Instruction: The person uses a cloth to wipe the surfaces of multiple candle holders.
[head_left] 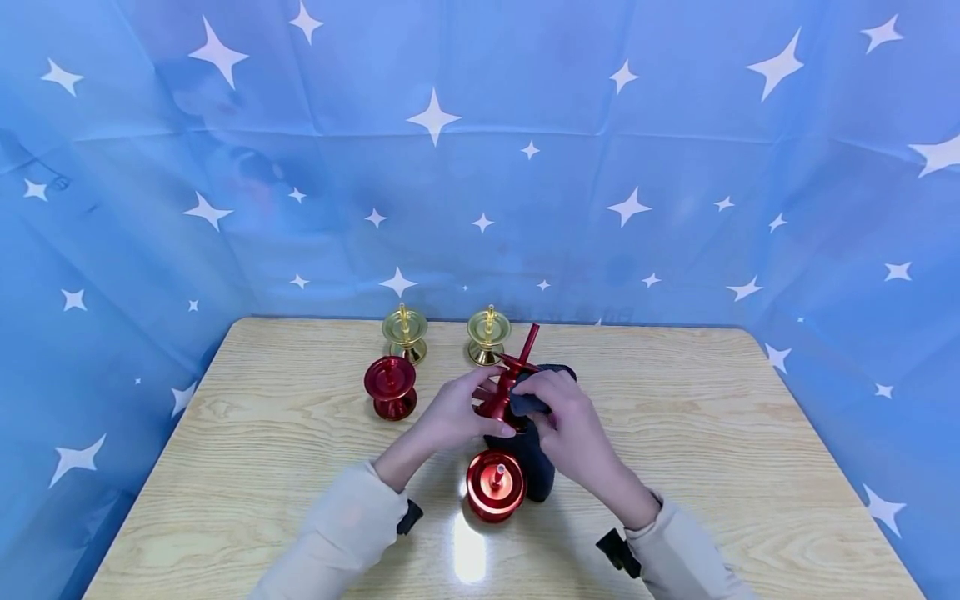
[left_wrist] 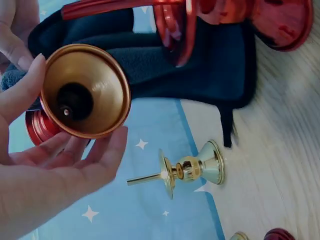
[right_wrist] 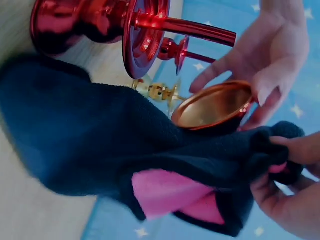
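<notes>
My left hand [head_left: 455, 410] grips a shiny red candle holder [head_left: 501, 400] by its flared base, the thumb and fingers spread about the rim. The holder is tilted, its stem pointing up and away. In the left wrist view its hollow gold underside [left_wrist: 107, 97] faces the camera. With thumb and fingers, my right hand [head_left: 573, 427] pinches a dark cloth [head_left: 534, 458] against the holder's side. The cloth hangs down toward the table, and a pink patch [right_wrist: 172, 192] shows on it in the right wrist view.
Another red candle holder [head_left: 496, 492] stands upright just in front of the hands. To the left is a further red one [head_left: 390, 379]. Two gold candle holders [head_left: 405, 327] stand near the back edge of the wooden table [head_left: 712, 433]. Behind hangs a blue star-patterned curtain [head_left: 487, 175].
</notes>
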